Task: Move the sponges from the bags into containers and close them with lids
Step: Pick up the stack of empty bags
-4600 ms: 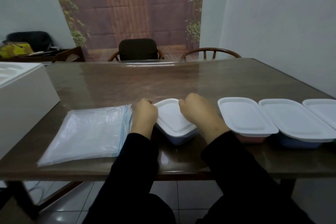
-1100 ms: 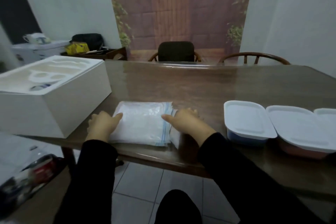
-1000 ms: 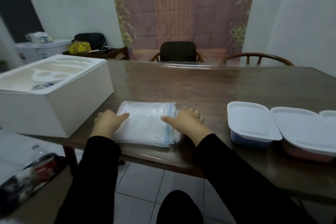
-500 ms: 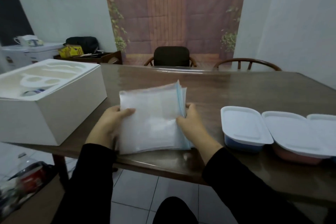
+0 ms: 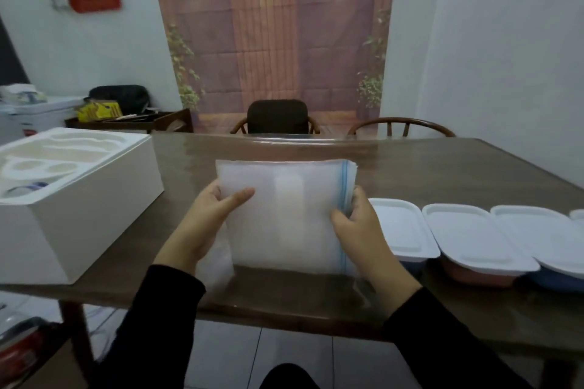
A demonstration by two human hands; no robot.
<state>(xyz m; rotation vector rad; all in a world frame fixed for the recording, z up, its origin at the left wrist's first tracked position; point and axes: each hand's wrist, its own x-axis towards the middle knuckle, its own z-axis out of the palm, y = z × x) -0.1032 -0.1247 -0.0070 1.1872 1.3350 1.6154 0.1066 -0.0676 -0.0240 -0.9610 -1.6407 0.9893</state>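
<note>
Bags (image 5: 286,215), a stack of clear zip bags, stand upright on their lower edge on the brown table (image 5: 442,167), near its front edge. Blue zip strips run down the stack's right side. Contents of the bags cannot be made out through the cloudy plastic.

Left hand (image 5: 205,221) grips the stack's left edge, thumb laid across the front face, fingers curled behind. Right hand (image 5: 357,224) grips the right edge at the zip strips, thumb in front, fingers wrapped round the back.

Containers sit in a row to the right of the bags, each with a white lid on:
- nearest container (image 5: 401,230), base mostly hidden, just beside the right hand
- pink-based container (image 5: 474,275)
- blue-based container (image 5: 556,281)
Lids overlap slightly at their edges. Contents hidden by the lids.

White foam box (image 5: 79,199) rests at the table's left end, its moulded insert facing up.
</note>
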